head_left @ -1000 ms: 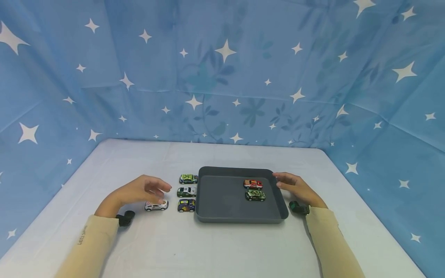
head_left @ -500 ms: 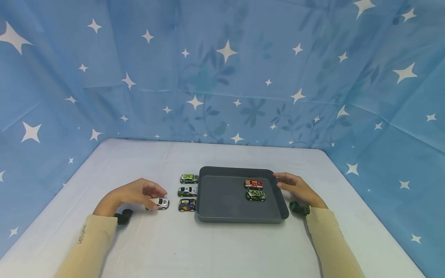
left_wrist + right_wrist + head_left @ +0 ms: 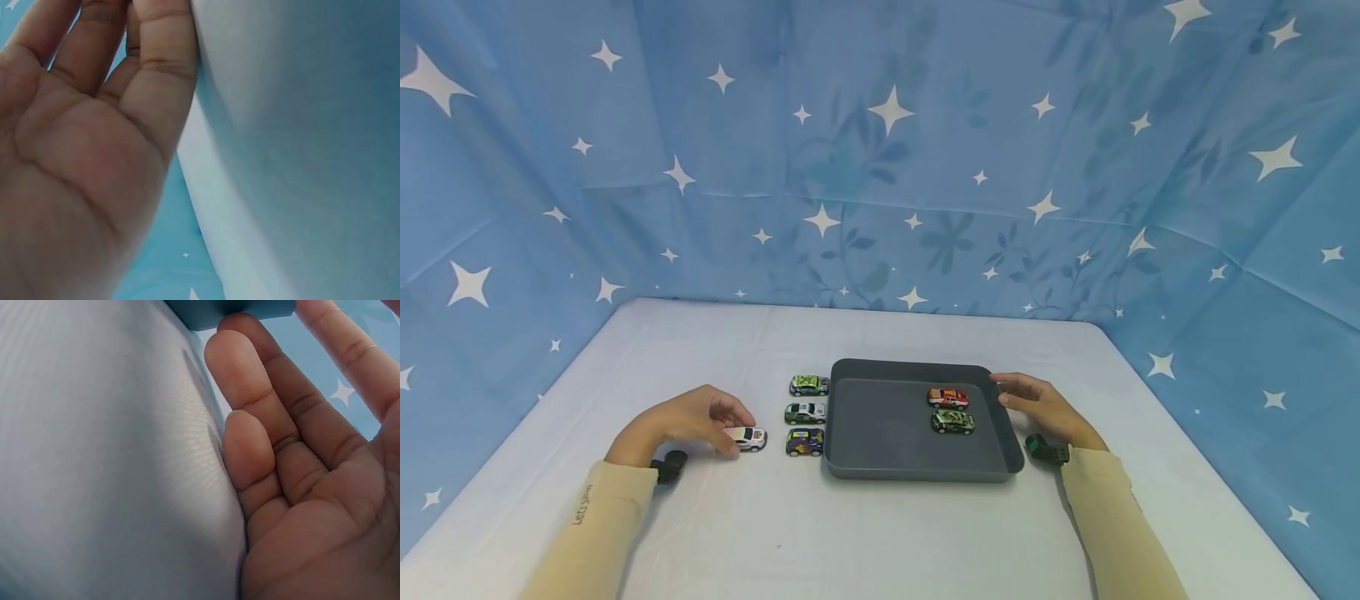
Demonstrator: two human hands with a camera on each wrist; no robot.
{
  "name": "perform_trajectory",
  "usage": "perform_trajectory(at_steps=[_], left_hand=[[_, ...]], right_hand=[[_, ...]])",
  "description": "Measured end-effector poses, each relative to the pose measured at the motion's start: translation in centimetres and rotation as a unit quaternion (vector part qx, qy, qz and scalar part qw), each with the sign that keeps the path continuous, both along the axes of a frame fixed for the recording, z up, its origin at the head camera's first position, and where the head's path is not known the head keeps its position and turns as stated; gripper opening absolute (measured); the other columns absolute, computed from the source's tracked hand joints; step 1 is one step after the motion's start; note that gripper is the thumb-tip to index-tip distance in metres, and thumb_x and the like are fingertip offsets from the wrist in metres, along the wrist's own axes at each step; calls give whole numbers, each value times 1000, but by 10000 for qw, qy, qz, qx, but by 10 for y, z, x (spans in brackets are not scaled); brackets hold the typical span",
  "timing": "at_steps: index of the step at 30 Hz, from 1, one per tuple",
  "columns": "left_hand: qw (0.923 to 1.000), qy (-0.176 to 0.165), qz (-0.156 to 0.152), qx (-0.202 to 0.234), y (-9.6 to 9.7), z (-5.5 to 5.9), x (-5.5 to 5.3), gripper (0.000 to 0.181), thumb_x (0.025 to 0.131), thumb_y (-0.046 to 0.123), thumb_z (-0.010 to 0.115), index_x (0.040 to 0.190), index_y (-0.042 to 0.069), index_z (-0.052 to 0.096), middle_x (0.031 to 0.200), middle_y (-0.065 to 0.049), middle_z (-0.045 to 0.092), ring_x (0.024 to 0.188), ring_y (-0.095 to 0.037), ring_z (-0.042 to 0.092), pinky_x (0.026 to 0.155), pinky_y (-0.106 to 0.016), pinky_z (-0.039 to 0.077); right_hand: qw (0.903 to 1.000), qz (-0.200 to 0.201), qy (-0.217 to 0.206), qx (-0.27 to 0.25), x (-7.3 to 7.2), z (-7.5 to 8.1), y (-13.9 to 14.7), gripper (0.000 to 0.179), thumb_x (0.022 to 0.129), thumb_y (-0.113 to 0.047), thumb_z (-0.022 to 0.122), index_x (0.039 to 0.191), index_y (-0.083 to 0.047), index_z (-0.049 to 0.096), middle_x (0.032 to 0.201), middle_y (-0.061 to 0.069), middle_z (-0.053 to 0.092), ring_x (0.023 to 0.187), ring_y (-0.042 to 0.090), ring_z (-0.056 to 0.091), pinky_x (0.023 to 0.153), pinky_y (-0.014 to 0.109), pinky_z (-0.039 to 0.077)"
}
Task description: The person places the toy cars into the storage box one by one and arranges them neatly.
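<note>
In the head view my left hand [image 3: 700, 417] pinches a white toy car [image 3: 747, 438] from behind, thumb on the near side and fingers on the far side. The car's rear is hidden by the hand. My left palm [image 3: 94, 144] fills much of the left wrist view, and the car does not show there. My right hand [image 3: 1045, 408] rests at the right rim of a grey tray [image 3: 917, 477], with index finger and thumb apart. The right wrist view shows its fingers [image 3: 250, 450] loosely bent, their tips right at the tray's wall [image 3: 244, 307].
Left of the tray stand a green toy car [image 3: 808, 385], a white-and-green toy car [image 3: 805, 413] and a purple toy car [image 3: 805, 442]. Inside it are a red toy car [image 3: 947, 398] and a camouflage toy car [image 3: 952, 422]. A starry blue cloth [image 3: 880, 167] hangs behind the white table [image 3: 880, 542].
My left hand has come down onto the white toy car, its fingers closing from a wider spread. My right hand stays at the tray. The view has shifted very slightly.
</note>
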State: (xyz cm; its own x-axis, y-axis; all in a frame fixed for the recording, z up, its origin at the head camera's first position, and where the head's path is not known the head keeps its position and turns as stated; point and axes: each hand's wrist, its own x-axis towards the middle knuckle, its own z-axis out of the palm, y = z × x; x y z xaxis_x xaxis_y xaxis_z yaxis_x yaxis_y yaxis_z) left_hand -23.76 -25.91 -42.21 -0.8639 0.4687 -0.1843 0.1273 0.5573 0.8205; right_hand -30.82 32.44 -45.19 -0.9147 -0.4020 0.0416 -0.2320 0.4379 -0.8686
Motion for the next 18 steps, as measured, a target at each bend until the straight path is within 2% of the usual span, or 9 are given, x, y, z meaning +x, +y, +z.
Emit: perform_trajectory(at_steps=[9,15,18], left_hand=[[9990,167,164,-372,4,3,2,34,79,2,91,111,-2,81,103,-1,76,93,-18,60,84,-36,53],[9983,337,79,-472,4,4,2,33,83,5,90,114,-1,81,108,-3,78,100,-19,66,89,-40,55],[9980,368,120,-496,5,4,1,34,83,5,91,115,-1,81,112,-6,79,106,-25,70,96,-48,58]], right_hand=[[10000,-19,-4,47,0,0,0,53,109,-15,66,155,8,52,159,33,48,144,54,49,120,72,34],[9999,-56,9,114,1,1,-1,53,109,-16,65,155,7,51,159,33,48,144,53,49,119,72,34],[10000,-44,6,85,1,1,-2,53,109,-15,65,155,8,51,159,33,48,144,54,49,120,73,33]])
